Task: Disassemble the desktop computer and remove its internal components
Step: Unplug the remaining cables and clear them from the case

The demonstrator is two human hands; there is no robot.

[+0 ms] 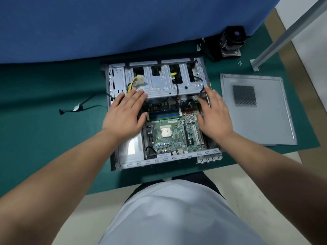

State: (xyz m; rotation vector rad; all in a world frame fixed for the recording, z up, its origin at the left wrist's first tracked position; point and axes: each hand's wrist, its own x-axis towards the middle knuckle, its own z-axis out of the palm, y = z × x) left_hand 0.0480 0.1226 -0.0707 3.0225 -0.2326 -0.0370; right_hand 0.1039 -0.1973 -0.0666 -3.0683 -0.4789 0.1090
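Note:
The desktop case [168, 159] lies open on its side on a green mat. Inside it the green motherboard [175, 138] shows a bare CPU [166, 131] and memory sticks [164, 116]. A silver drive cage [159, 82] spans the far half, with yellow and black wires at its left. My left hand [123, 114] is flat with fingers spread, its fingertips at the cage's near left edge. My right hand [214, 114] is spread the same way at the cage's near right corner, over the board's right side. Neither hand grips anything that I can see.
The removed side panel [256, 117] lies flat to the right of the case. A black cooler with a heatsink [231, 41] stands at the back right, with small screws [239, 63] near a metal post [283, 36]. A loose black cable [77, 107] lies at the left. A blue partition [123, 23] rises behind.

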